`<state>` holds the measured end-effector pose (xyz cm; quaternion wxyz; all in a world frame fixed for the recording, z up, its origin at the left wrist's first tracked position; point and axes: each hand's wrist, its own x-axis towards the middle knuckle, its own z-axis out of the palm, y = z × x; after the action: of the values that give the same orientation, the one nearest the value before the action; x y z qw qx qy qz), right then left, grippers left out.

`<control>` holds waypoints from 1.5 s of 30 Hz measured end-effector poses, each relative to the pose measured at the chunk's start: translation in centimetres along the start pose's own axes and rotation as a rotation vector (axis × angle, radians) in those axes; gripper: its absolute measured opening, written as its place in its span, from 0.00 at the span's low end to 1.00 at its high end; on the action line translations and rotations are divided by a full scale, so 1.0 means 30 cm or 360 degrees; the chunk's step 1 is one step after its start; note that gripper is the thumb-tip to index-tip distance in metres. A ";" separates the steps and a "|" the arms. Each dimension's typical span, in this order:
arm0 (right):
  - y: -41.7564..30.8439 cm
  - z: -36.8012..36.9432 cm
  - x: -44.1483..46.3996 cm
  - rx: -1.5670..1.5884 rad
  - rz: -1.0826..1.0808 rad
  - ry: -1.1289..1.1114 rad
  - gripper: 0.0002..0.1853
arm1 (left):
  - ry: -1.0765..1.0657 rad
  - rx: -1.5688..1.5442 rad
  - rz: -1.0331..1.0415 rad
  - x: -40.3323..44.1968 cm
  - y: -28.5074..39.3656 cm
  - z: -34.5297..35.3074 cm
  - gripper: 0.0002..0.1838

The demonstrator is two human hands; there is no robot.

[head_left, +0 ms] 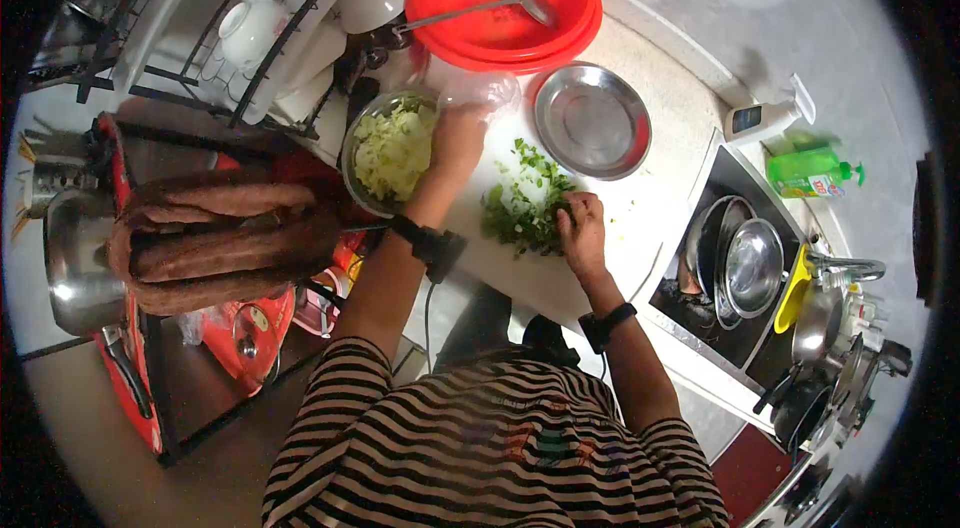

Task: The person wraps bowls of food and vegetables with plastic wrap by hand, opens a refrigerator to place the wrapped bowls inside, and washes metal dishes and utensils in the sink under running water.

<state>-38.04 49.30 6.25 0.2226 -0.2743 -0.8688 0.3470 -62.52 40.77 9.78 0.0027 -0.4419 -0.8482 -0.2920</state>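
Note:
My left hand (460,140) reaches over the counter beside a metal bowl (350,168) full of chopped pale cabbage (393,150). Its fingers are closed on a crumpled clear plastic bag (488,88), partly hidden by the hand. A loose heap of chopped green leaves (528,196) lies on a white cutting board (492,270). At the right edge of that heap, my right hand (582,226) has its fingers curled around some of the leaves. Just beyond the heap sits a round steel dish (592,121).
At the back stands a red basin (440,38) with a ladle (530,4) in it. A dish rack (290,38) with white bowls is at left, near a brown towel (215,238). To the right are a sink (735,173) with pans and a green soap bottle (805,173).

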 end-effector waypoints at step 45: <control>-0.002 0.156 0.037 0.0813 0.0313 0.0128 0.19 | 0.0070 -0.1078 -0.0246 -0.380 0.261 0.403 0.21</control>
<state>-41.58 47.71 3.42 0.2840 -0.3058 -0.7129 0.5636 -46.62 41.70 0.62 -0.1478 -0.3457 -0.7339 -0.5658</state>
